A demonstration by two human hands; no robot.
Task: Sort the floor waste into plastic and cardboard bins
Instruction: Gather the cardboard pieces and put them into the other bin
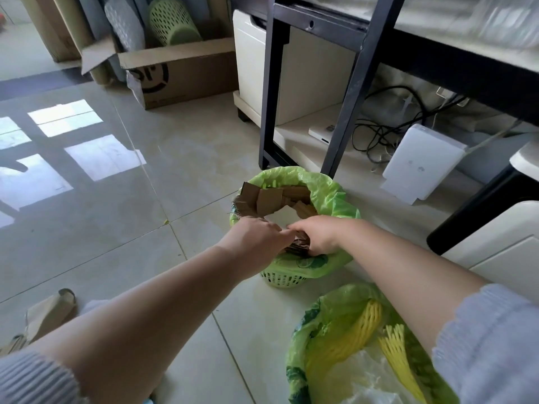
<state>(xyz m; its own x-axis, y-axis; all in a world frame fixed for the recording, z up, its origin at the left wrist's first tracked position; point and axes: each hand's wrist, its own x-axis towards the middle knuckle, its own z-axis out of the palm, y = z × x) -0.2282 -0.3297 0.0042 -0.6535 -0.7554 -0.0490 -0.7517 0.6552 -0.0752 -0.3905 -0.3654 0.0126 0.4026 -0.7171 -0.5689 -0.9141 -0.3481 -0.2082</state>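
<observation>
Both hands meet over the near rim of the cardboard bin [291, 278]: left hand [256, 234] with fingers curled down onto brown cardboard scraps [297, 246], right hand [313, 233] gripping the same wad from the other side. Bin sits on the floor tiles [145, 199] beside the black frame leg [347, 112], lined with a green bag [329, 196], already heaped with cardboard pieces [268, 198] and one white sheet [284, 215]. Plastic bin [306, 339] close by at my right, holding yellow foam netting [350, 339] and clear film [358, 377]. Step, as I judge it: packing the cardboard down. Press flat and toward the centre, not outward against the liner, which looks thin enough to tear on a corner. Keep the bag rim folded over the basket. Paper bag [49, 316] at left on the floor looks not yet sorted.
</observation>
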